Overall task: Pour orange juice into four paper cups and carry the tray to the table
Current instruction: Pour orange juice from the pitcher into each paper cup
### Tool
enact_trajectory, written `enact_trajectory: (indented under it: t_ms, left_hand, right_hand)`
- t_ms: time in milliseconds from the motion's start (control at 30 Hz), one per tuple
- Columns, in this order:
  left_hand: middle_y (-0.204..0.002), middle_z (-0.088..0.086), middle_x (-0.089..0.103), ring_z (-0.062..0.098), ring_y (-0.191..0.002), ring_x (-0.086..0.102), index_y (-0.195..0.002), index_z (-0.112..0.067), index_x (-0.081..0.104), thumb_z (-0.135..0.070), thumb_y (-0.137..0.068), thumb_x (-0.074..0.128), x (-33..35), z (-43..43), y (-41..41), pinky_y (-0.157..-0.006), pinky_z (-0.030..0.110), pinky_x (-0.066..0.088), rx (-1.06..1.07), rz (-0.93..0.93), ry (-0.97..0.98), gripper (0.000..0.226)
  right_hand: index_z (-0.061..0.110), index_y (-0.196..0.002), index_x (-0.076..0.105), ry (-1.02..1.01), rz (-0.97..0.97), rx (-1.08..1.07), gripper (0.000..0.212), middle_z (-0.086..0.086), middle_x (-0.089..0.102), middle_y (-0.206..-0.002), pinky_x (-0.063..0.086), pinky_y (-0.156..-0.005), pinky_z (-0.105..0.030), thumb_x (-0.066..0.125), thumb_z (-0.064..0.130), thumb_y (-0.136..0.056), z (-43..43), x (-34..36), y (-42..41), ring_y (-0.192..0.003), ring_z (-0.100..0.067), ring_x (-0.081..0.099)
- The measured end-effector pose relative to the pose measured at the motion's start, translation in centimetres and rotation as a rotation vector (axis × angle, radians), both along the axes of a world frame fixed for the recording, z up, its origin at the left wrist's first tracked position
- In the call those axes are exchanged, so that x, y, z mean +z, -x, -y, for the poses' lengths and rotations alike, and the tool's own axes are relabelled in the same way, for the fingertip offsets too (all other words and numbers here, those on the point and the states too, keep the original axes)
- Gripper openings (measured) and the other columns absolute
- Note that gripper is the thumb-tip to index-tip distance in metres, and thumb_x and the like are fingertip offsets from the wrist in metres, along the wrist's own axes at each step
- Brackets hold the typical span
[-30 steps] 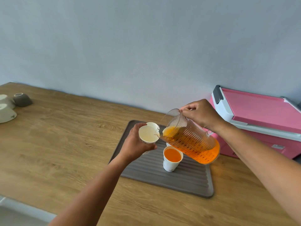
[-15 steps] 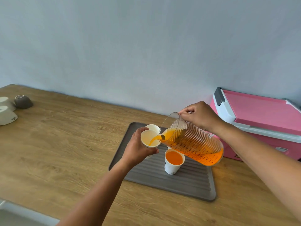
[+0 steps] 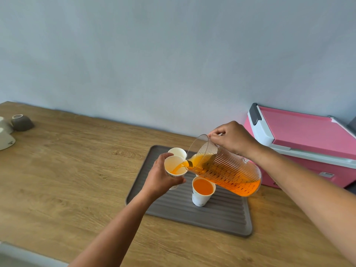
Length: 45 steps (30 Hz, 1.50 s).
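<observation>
My right hand grips the handle of a clear ribbed jug of orange juice, tipped to the left. Juice streams from its spout into a white paper cup, which my left hand holds above the grey ribbed tray. A second paper cup, full of juice, stands on the tray under the jug. Behind the held cup stands another paper cup whose inside looks white. A fourth cup is hidden behind the jug, if it is there.
The tray lies on a wooden counter against a grey wall. A pink cooler box with a white rim stands right behind the jug. Grey and white bowls sit upside down at the far left edge.
The jug has tipped further and juice now flows into the held cup, where a second ago none was pouring. Both hands have stayed almost in place.
</observation>
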State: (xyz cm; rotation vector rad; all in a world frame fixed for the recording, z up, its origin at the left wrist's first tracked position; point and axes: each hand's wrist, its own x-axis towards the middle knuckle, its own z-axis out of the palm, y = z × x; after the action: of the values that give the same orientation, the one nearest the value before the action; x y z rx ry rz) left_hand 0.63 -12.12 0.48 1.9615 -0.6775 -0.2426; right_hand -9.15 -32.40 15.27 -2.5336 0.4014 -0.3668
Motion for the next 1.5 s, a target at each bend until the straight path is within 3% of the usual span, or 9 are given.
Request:
enact_trajectory:
  t_ms: [867,1500]
  left_hand:
    - [-0.124,-0.006,0.052,0.011,-0.107,0.053,-0.129,-0.032,0.039,-0.034,-0.060,0.089,-0.8,0.4,0.4,-0.081,0.026,0.045,-0.013,-0.046,0.012,0.085]
    - [-0.124,-0.007,0.051,0.011,-0.109,0.052,-0.131,-0.029,0.038,-0.032,-0.061,0.089,-1.2,0.7,0.7,-0.082,0.026,0.044,-0.007,-0.073,0.012,0.086]
  right_hand:
    - [0.007,-0.085,0.078,0.022,-0.014,-0.005,0.026,0.003,0.077,-0.097,0.052,-0.088,-0.032,0.066,0.029,-0.089,-0.1,0.0,0.3,-0.089,-0.008,0.067]
    - [0.001,-0.088,0.077,0.054,-0.025,0.000,0.029,0.000,0.077,-0.096,0.053,-0.080,-0.028,0.065,0.027,-0.091,-0.2,-0.3,0.3,-0.089,-0.015,0.070]
